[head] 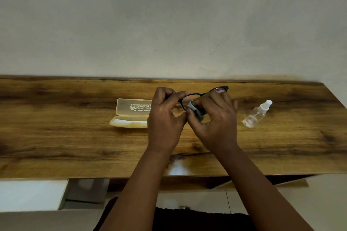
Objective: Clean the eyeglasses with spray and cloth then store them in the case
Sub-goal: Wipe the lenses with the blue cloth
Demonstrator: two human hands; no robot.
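Observation:
Black-framed eyeglasses (219, 89) hover above the middle of the wooden table (56, 137). My left hand (165, 118) grips their left side from above. My right hand (216, 120) pinches a small grey-blue cloth (195, 109) against the left lens. The right lens and frame corner stick out beyond my right fingers. A pale yellow glasses case (131, 114) lies open to the left, its lid up with printed text, partly hidden by my left hand. A clear spray bottle (257, 114) with a white nozzle lies on its side to the right.
The table runs along a plain grey wall (169, 24) at its far edge. Below the near edge I see a white surface (32, 195) at left and dark clothing (187, 219) at the bottom.

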